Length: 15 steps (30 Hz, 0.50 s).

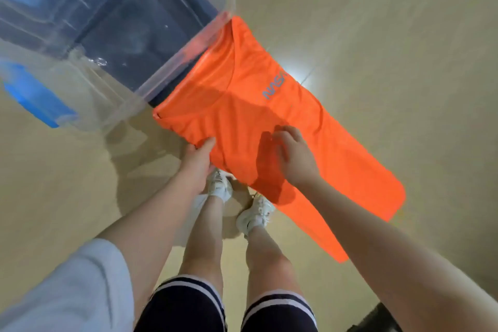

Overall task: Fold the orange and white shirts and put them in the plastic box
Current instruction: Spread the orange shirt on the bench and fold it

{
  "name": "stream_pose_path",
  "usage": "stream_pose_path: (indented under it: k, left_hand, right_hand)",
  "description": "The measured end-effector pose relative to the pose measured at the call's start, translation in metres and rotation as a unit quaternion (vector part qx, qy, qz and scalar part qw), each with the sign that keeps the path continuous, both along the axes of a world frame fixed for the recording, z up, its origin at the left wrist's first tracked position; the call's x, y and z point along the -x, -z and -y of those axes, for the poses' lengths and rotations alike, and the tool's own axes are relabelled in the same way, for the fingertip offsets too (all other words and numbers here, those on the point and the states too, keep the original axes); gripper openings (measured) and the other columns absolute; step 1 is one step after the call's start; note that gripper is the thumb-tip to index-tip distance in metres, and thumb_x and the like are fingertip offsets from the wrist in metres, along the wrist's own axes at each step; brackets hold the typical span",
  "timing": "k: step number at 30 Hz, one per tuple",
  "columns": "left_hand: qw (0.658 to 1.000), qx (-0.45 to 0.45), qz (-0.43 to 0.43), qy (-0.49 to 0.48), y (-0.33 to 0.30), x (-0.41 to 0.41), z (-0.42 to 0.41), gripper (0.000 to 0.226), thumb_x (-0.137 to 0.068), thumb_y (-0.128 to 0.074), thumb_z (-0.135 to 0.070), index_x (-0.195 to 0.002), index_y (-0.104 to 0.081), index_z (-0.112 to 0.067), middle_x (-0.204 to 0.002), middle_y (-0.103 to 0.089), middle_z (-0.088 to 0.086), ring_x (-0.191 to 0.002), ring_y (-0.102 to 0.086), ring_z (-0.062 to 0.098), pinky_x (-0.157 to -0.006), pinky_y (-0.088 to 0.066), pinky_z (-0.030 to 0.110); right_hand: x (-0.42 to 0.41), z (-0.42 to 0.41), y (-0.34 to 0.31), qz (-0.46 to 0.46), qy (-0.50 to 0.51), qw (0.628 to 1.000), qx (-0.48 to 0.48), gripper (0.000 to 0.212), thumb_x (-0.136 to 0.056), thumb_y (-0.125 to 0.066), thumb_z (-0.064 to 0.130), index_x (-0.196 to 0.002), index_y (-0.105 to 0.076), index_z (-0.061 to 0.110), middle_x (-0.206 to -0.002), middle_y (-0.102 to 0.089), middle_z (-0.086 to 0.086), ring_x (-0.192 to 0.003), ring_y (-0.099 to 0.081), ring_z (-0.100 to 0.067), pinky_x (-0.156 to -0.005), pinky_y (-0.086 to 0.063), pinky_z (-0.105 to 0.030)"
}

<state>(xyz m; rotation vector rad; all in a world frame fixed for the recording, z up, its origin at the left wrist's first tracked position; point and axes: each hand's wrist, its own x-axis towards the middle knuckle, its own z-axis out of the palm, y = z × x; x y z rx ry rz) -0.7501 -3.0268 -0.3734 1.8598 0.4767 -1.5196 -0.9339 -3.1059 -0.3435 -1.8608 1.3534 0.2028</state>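
The orange shirt (272, 121), with grey lettering, lies spread flat and folded into a long strip on the beige floor. Its far edge touches the clear plastic box (172, 62). My left hand (198, 162) pinches the shirt's near left edge, thumb on top. My right hand (295, 155) rests palm down on the cloth in the middle, fingers bent. The box has blue latches, and something dark lies inside it. No white shirt shows in this view.
My legs and white trainers (253, 213) stand just below the shirt's near edge. Beige floor (390, 35) surrounds the shirt, with a bright light reflection beyond it. A dark object (377, 318) sits at the bottom right corner.
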Motion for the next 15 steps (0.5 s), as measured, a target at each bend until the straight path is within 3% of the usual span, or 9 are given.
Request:
stream_pose_path:
  k: [3, 7, 9, 12, 15]
  left_hand:
    - [1.0, -0.01, 0.01, 0.011, 0.003, 0.015, -0.006, 0.014, -0.086, -0.057, -0.019, -0.09, -0.046, -0.026, -0.109, -0.057, 0.004, -0.085, -0.057, 0.015, -0.079, -0.047, 0.031]
    - [0.998, 0.021, 0.005, 0.054, -0.001, 0.033, -0.03, 0.02, -0.086, -0.058, -0.019, -0.105, -0.053, -0.016, -0.087, -0.059, -0.002, -0.075, -0.057, 0.01, -0.058, -0.046, 0.02]
    - [0.994, 0.073, -0.028, 0.073, -0.003, 0.043, -0.047, 0.006, -0.088, -0.056, -0.015, -0.093, -0.057, -0.019, -0.082, -0.061, -0.004, -0.064, -0.063, 0.006, -0.049, -0.047, 0.01]
    - [0.979, 0.151, -0.055, 0.122, 0.004, 0.058, -0.077, 0.011, -0.08, -0.064, -0.022, -0.091, -0.064, -0.019, -0.092, -0.067, 0.003, -0.085, -0.062, 0.015, -0.082, -0.044, 0.023]
    - [0.973, 0.182, -0.091, 0.107, 0.013, 0.072, -0.101, 0.017, -0.091, -0.053, -0.018, -0.107, -0.06, -0.016, -0.108, -0.067, 0.0, -0.101, -0.061, 0.009, -0.094, -0.035, 0.025]
  right_hand:
    - [0.027, -0.042, -0.004, -0.06, -0.016, 0.998, 0.023, 0.037, -0.086, -0.046, 0.011, -0.12, -0.058, 0.007, -0.135, -0.049, -0.02, -0.116, -0.052, -0.04, -0.097, -0.045, -0.044]
    - [0.039, -0.091, 0.002, -0.103, -0.095, 0.987, 0.085, 0.049, -0.079, -0.055, 0.01, -0.129, -0.051, 0.007, -0.143, -0.043, -0.018, -0.127, -0.047, -0.038, -0.102, -0.039, -0.049]
    - [0.038, -0.115, 0.009, -0.123, -0.142, 0.976, 0.107, 0.053, -0.078, -0.05, 0.017, -0.13, -0.05, 0.008, -0.143, -0.045, -0.015, -0.126, -0.05, -0.033, -0.101, -0.041, -0.048]
    - [0.04, -0.141, 0.021, -0.144, -0.112, 0.975, 0.126, 0.063, -0.077, -0.059, 0.016, -0.138, -0.043, 0.01, -0.148, -0.037, -0.013, -0.133, -0.041, -0.031, -0.106, -0.035, -0.048]
    - [0.046, -0.153, 0.029, -0.117, -0.052, 0.987, 0.099, 0.065, -0.089, -0.048, 0.017, -0.148, -0.021, 0.018, -0.158, -0.009, -0.007, -0.146, -0.01, -0.027, -0.116, -0.014, -0.044]
